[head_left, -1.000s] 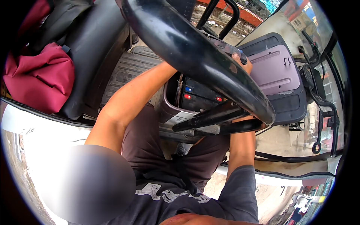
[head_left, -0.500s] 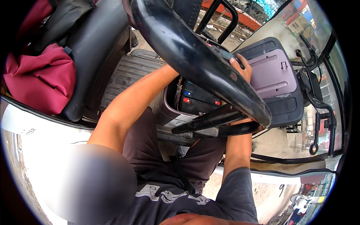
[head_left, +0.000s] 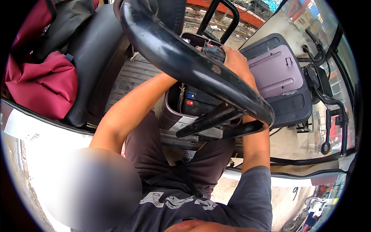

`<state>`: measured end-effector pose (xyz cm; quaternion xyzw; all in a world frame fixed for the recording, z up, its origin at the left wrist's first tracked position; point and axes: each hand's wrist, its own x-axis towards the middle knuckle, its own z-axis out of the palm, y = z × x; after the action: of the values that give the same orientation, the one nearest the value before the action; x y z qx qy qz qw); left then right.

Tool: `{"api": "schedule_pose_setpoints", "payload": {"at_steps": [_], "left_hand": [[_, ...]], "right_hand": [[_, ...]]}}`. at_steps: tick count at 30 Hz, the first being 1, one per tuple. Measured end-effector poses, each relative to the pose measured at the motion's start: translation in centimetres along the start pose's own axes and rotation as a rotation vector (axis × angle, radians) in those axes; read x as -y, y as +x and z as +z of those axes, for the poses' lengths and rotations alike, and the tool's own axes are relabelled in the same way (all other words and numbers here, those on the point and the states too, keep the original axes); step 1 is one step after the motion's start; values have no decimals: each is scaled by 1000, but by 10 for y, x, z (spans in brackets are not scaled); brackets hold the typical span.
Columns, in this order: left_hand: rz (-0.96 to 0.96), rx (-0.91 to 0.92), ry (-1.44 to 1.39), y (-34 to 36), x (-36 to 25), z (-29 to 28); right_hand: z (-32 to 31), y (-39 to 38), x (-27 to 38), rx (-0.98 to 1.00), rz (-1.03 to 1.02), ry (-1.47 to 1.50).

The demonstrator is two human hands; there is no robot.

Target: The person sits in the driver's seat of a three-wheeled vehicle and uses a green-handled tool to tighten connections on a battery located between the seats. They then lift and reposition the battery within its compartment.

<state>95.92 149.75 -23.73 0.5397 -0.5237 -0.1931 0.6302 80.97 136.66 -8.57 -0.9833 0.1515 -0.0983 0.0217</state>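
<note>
Past the thick black curved bar (head_left: 185, 50), my right hand (head_left: 236, 62) is closed over the right edge of a black battery (head_left: 213, 52) with red on its top. This battery is at the far end of an open dark box (head_left: 170, 114). My left forearm reaches behind the bar. Only a bit of my left hand (head_left: 199, 48) shows, beside the battery's left side; its grip is hidden. In the near part of the box are other black batteries (head_left: 201, 104) with blue and red terminals, partly covered by the bar.
A black seat (head_left: 96, 50) with maroon cloth (head_left: 46, 85) is at left. To the right lie a grey-purple lid panel (head_left: 276, 71), handlebars with a mirror (head_left: 325, 147) and a clear windscreen. The ribbed floor mat (head_left: 127, 83) borders the box. Another black tube loop (head_left: 232, 19) stands beyond.
The battery under my right hand has shifted left toward the far end of the box. My right hand moved left with it and turned knuckles-up. The view has shifted slightly.
</note>
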Motion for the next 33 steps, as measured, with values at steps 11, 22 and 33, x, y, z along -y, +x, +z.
{"api": "schedule_pose_setpoints", "payload": {"at_steps": [11, 22, 33], "left_hand": [[-94, -82, 297, -59, -20, 5], [-171, -48, 394, -53, -31, 3], [-216, -9, 447, -46, -34, 13]], "right_hand": [[7, 7, -10, 41, -8, -34], [2, 1, -15, 87, -42, 0], [3, -28, -16, -149, -186, -54]]}}
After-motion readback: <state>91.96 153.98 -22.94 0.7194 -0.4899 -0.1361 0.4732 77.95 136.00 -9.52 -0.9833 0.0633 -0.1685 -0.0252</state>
